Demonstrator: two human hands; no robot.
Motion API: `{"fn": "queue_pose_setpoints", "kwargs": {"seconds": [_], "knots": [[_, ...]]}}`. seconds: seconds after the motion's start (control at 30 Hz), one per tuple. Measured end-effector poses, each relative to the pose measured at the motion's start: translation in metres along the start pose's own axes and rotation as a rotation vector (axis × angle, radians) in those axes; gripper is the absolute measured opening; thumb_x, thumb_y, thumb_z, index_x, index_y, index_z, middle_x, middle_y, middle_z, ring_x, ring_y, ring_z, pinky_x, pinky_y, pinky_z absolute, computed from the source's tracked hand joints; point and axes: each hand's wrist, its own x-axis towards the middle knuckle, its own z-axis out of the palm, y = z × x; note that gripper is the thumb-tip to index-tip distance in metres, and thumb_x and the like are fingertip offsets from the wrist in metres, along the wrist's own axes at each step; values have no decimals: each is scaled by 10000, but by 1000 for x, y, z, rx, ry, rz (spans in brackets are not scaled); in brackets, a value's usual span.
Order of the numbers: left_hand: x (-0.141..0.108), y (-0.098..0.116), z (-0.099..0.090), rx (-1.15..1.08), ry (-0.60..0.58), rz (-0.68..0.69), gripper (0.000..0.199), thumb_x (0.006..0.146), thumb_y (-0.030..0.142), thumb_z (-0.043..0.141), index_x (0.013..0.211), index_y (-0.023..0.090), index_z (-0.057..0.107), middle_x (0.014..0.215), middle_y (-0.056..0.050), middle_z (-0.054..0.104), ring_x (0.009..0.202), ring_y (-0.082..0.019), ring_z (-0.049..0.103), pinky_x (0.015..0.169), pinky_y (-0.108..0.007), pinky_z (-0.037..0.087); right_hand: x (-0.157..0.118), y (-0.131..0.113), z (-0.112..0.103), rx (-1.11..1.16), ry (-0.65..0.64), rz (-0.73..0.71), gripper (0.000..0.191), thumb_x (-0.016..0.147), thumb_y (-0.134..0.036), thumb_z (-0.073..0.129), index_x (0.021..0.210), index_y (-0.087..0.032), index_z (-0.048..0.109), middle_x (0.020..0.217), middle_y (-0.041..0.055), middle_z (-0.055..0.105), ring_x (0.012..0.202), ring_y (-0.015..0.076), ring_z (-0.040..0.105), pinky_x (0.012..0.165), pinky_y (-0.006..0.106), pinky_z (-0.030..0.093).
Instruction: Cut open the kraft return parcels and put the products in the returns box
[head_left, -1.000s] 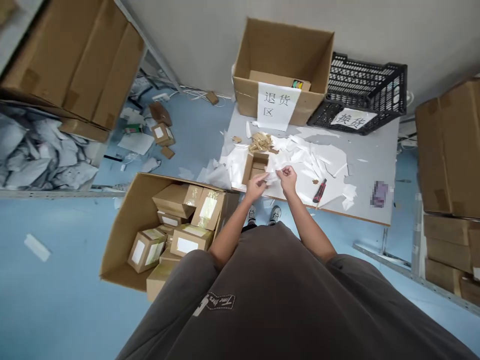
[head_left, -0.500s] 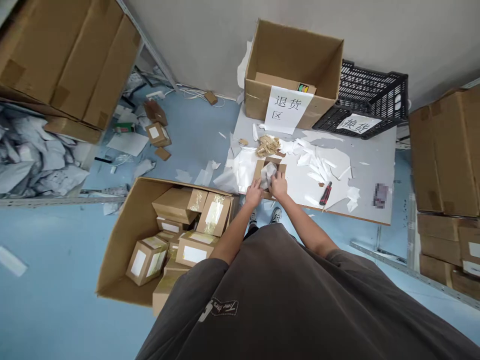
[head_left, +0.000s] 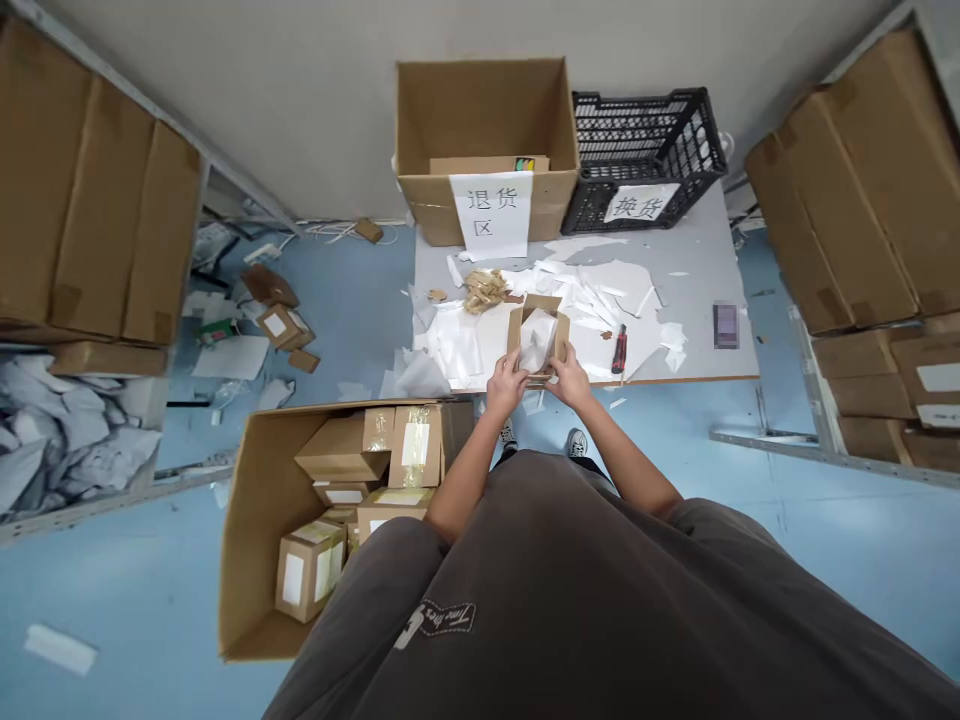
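Between my two hands is a small open cardboard box (head_left: 559,345), held at the table's front edge with its flaps up. White crumpled paper (head_left: 537,338) fills its opening; whatever lies under the paper is hidden. My left hand (head_left: 506,384) grips the box's near left side, fingers closed on the cardboard. On the near right side, my right hand (head_left: 570,379) is closed on the box too. Beyond it on the table lie a wad of peeled brown tape (head_left: 484,290) and torn white paper scraps (head_left: 585,290). A red and black utility knife (head_left: 619,350) rests to the right.
At the table's back stand a large carton (head_left: 420,215) with a paper sign and a black plastic crate (head_left: 645,150). On the left, a big carton (head_left: 251,560) holds several taped parcels. Shelves with cartons (head_left: 832,210) flank both sides. A blurred phone-like object (head_left: 725,326) lies at the table's right.
My right hand has moved from the paper inside the box to the box's right side. The box now appears tilted toward me. My view has turned, shifting the surroundings.
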Motion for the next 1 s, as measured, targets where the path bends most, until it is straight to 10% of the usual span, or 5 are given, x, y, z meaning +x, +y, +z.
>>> {"fn": "queue_pose_setpoints", "kwargs": {"seconds": [0.2,0.4,0.63,0.8,1.0], "knots": [[64,135,34,32,-40,314,167,1030,247,698,1148,268,814,1710,-65,520,1449,-317,549,1060,-461,638,-69,119,-79,64,274,176,455,839,-381,876,1238,-209,740,1801,194,258,1438,447,596,1033,561,619],[105,323,133,12,-199,662,192,997,235,746,1178,256,807,1682,-90,550,1424,-331,581,1047,-472,638,-200,268,-140,65,464,529,459,832,-440,888,1206,-224,732,1766,201,338,1449,456,579,1053,583,603],[88,518,247,-48,-364,1012,197,1015,239,718,1190,280,799,1703,-73,528,1466,-319,558,1077,-470,627,-359,390,-173,97,646,899,486,831,-382,881,1258,-223,711,1798,194,272,1497,461,532,1113,590,562],[73,590,292,-43,-430,1093,380,990,229,752,1366,284,748,1752,-88,459,1579,-329,468,1201,-520,552,-418,442,-180,144,633,1029,772,753,-374,954,1446,-248,639,1827,195,197,1608,466,387,1185,616,502],[83,601,297,10,-483,1081,654,986,321,778,1607,258,582,1790,-125,396,1650,-339,375,1319,-514,417,-448,480,-183,214,643,1062,1030,700,-442,991,1598,-237,530,1822,245,197,1655,537,244,1244,738,365]]}}
